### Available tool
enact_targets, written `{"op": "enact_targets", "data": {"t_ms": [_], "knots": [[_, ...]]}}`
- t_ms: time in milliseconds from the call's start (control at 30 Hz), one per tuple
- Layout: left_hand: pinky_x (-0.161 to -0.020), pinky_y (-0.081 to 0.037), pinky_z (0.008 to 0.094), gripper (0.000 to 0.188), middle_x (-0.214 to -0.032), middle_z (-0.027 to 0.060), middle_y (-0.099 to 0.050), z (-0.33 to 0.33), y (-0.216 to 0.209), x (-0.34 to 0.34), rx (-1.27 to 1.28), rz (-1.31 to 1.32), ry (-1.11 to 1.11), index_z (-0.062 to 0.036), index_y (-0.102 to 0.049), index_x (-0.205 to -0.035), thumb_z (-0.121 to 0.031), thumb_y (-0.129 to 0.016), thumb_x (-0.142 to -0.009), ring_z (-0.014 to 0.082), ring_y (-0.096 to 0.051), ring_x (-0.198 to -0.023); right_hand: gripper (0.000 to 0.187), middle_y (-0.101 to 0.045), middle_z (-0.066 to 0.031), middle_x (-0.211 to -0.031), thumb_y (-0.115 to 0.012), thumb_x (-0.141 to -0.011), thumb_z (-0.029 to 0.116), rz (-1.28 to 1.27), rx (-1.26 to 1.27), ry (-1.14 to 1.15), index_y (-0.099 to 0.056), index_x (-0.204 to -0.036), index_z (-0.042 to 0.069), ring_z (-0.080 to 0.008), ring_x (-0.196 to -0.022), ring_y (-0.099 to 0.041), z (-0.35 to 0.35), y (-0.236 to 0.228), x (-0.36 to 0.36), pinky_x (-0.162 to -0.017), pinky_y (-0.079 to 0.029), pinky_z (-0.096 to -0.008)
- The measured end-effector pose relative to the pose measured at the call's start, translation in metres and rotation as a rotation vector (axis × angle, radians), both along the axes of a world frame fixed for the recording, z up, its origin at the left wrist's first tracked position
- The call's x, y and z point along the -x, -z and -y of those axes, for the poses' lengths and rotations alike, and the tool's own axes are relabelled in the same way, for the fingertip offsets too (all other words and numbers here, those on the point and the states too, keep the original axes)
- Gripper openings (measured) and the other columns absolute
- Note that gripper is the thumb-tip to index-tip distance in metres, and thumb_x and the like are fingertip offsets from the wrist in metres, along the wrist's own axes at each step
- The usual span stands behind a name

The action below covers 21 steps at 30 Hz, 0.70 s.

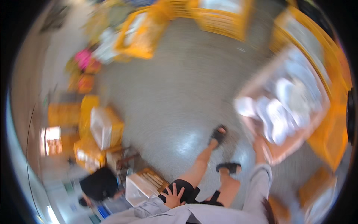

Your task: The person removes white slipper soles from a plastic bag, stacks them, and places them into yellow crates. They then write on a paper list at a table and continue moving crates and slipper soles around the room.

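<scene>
The right hand [258,148] touches the near end of a pinkish crate [276,154] on the right, white items [276,118] inside it — blur hides whether its fingers clamp the rim, so I cannot tell. The left hand [173,199] lies on black shorts [187,187] — fingers spread apart.

Right hand [258,150] at pinkish crate [278,152] of blurred white items [279,121], left hand [173,200], fingers [174,189] spread, on black shorts [188,189]

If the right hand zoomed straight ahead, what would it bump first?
Probably the pinkish crate: the right hand is already at its near edge, pointing toward it. Blur hides whether they touch.
</scene>
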<state>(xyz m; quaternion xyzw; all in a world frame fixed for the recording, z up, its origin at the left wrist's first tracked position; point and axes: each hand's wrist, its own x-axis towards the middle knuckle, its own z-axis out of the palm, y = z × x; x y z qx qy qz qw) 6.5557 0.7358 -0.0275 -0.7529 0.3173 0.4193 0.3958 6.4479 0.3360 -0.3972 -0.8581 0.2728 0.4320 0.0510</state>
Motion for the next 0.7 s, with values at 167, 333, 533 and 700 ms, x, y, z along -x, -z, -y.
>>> {"op": "enact_targets", "data": {"t_ms": [167,333,533,700], "knots": [[-0.078,-0.026,0.0735,0.088,-0.141,0.0297,-0.002,-0.010,0.013,0.014,0.032,-0.093,0.066,-0.0224,-0.019,-0.140,-0.060,-0.057,-0.069,0.0584,-0.020,-0.118,0.017,-0.063,-0.0073,-0.094,-0.047,-0.081,0.011,0.368,0.079,0.614,-0.060,-0.092,0.010,-0.0233,-0.094,-0.059,-0.042,-0.047,0.132,-0.081,-0.044,-0.0386],[-0.078,-0.028,0.0717,0.090,-0.139,0.0340,-0.001,-0.006,0.019,0.006,-0.094,-0.018,0.423,-0.0189,-0.016,-0.140,-0.062,-0.053,-0.070,0.0604,-0.023,-0.116,0.018,-0.064,-0.0013,-0.091,-0.047,-0.081,0.014,0.117,0.052,0.544,-0.062,-0.091,0.015,-0.0163,-0.096,-0.058,-0.047,-0.075,0.267,-0.084,-0.040,-0.0396],[-0.081,-0.029,0.0697,0.092,-0.138,0.0359,-0.001,0.041,-0.004,-0.009,-0.165,-0.162,0.437,-0.0156,-0.010,-0.141,-0.061,-0.050,-0.072,0.0622,-0.021,-0.116,0.026,-0.059,-0.0108,-0.102,-0.049,-0.083,0.015,-0.180,0.566,0.662,-0.060,-0.106,0.011,-0.0208,-0.100,-0.053,-0.015,-0.145,0.465,-0.093,-0.034,-0.0382],[-0.087,-0.030,0.0643,0.088,-0.140,0.0305,-0.005,0.089,-0.007,0.004,-0.144,-0.291,0.426,-0.0171,-0.011,-0.140,-0.060,-0.049,-0.074,0.0571,-0.028,-0.116,0.022,-0.063,-0.0048,-0.099,-0.049,-0.083,0.020,-0.400,0.653,0.902,-0.065,-0.096,0.013,-0.0204,-0.100,-0.052,-0.110,-0.242,0.566,-0.082,-0.037,-0.0400]]}}
